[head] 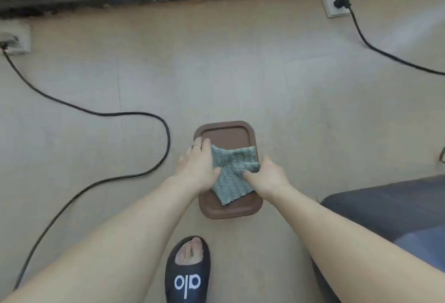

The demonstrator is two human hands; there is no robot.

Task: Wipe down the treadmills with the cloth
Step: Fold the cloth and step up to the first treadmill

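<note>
Cloth [232,173], grey-green, lies on a brown tray [227,131] set on the floor [240,73]. Left hand [198,164] grips the cloth's left edge, ring on one finger. Right hand [266,175] pinches the right edge. Black sandal [186,276] just below the tray. Two black cables, left [101,112] and right [375,49], run from floor sockets. Dark padded surface [395,213] at right

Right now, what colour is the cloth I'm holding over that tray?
Grey-green, with a fuzzy ribbed texture. The cloth shows best in the head view, the only one.
</note>
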